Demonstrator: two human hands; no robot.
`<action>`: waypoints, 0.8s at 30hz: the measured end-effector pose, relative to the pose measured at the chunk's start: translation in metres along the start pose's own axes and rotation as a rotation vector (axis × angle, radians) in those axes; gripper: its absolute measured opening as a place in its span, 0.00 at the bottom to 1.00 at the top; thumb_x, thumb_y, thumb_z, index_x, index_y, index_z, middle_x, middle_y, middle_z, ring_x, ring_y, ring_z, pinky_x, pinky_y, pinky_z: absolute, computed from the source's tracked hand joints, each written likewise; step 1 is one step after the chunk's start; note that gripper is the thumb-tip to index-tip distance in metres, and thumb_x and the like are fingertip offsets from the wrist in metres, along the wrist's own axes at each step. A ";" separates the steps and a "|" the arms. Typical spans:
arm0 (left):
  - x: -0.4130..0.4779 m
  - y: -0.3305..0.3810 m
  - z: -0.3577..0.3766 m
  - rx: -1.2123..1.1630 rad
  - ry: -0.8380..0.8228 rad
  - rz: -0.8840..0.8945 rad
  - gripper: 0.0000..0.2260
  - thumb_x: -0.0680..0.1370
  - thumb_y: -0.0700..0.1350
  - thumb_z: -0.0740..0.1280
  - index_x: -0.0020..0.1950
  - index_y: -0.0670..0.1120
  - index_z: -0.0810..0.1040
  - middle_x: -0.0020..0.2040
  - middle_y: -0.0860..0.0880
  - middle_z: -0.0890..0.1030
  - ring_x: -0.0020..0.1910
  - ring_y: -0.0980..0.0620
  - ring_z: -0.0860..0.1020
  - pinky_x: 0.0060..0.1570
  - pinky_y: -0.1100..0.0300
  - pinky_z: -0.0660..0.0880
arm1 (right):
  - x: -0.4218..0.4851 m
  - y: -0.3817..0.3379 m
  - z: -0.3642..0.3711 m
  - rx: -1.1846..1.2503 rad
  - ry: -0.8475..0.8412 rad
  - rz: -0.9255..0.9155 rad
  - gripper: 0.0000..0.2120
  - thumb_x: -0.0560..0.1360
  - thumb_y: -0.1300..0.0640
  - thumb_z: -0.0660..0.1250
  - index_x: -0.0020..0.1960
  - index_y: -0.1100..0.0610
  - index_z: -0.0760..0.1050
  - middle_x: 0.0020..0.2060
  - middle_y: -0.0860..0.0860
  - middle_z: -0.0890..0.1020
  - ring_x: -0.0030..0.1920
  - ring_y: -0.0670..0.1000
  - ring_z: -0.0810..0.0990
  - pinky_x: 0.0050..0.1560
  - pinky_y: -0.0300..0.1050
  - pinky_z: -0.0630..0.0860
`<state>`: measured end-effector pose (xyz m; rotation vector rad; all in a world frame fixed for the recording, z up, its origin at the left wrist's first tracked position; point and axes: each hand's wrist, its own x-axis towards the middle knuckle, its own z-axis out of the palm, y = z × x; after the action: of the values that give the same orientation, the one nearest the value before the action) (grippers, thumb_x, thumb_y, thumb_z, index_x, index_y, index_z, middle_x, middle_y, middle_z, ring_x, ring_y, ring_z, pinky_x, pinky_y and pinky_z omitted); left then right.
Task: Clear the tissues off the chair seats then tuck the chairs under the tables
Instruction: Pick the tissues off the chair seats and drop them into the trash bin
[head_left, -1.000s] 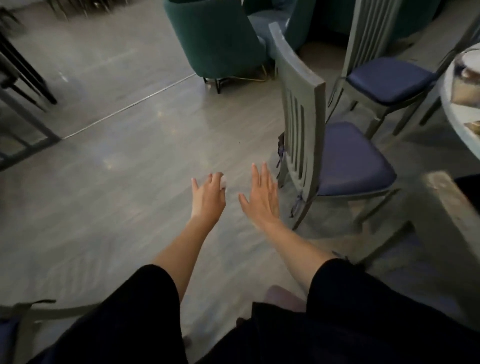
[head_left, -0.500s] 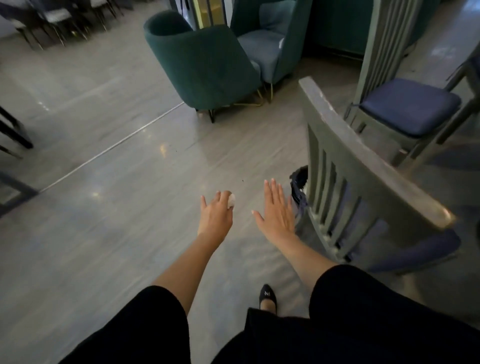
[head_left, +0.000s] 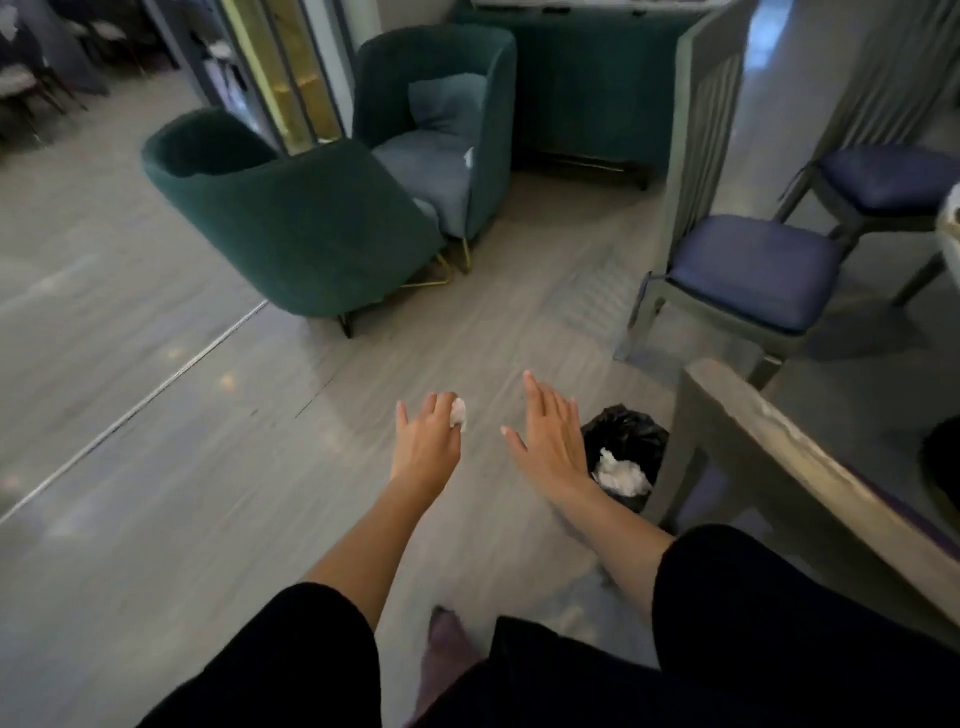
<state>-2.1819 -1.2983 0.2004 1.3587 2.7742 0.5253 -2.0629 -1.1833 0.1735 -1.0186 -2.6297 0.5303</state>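
My left hand (head_left: 426, 447) is stretched out over the floor and holds a small crumpled white tissue (head_left: 458, 414) in its fingers. Beside it, my right hand (head_left: 548, 436) is flat with straight fingers and holds nothing. Just right of that hand stands a small bin with a black bag (head_left: 631, 431), with white tissues (head_left: 621, 475) inside. A grey wooden chair back (head_left: 769, 441) is close at the right. Further off stands a grey chair with a blue cushion (head_left: 753, 267), its seat bare. A second blue-cushioned chair (head_left: 888, 179) stands behind it.
Two green armchairs (head_left: 306, 223) (head_left: 447, 140) stand ahead, one with a white scrap on its seat. A white table edge (head_left: 949, 223) shows at the far right. Dark chairs stand at the far left. Open grey floor (head_left: 156, 415) lies to the left.
The view has swung up and right, with both hands still outstretched. The bin with tissues has come into sight beside my right hand, and the near chair back has shifted to the lower right.
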 end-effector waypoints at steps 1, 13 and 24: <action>0.022 -0.008 -0.002 -0.008 -0.026 -0.005 0.10 0.78 0.42 0.61 0.60 0.46 0.70 0.57 0.47 0.76 0.52 0.45 0.76 0.68 0.45 0.58 | 0.019 -0.005 0.003 -0.015 0.000 0.034 0.37 0.78 0.49 0.62 0.78 0.56 0.45 0.73 0.56 0.62 0.73 0.56 0.59 0.74 0.56 0.51; 0.217 0.032 0.053 -0.119 -0.273 0.594 0.12 0.79 0.42 0.60 0.62 0.44 0.71 0.58 0.45 0.78 0.56 0.43 0.76 0.64 0.49 0.64 | 0.130 0.036 0.031 -0.132 0.139 0.524 0.37 0.75 0.50 0.66 0.77 0.59 0.53 0.73 0.61 0.62 0.73 0.60 0.61 0.72 0.61 0.57; 0.305 0.122 0.123 -0.199 -0.608 0.867 0.13 0.78 0.41 0.63 0.62 0.42 0.71 0.58 0.41 0.72 0.49 0.39 0.77 0.46 0.47 0.75 | 0.153 0.111 0.037 -0.143 0.170 0.957 0.36 0.78 0.47 0.60 0.78 0.59 0.47 0.76 0.58 0.56 0.76 0.57 0.54 0.75 0.57 0.51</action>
<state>-2.2601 -0.9580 0.1628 2.1602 1.5493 0.2859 -2.1215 -1.0105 0.1108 -2.2404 -1.9099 0.3963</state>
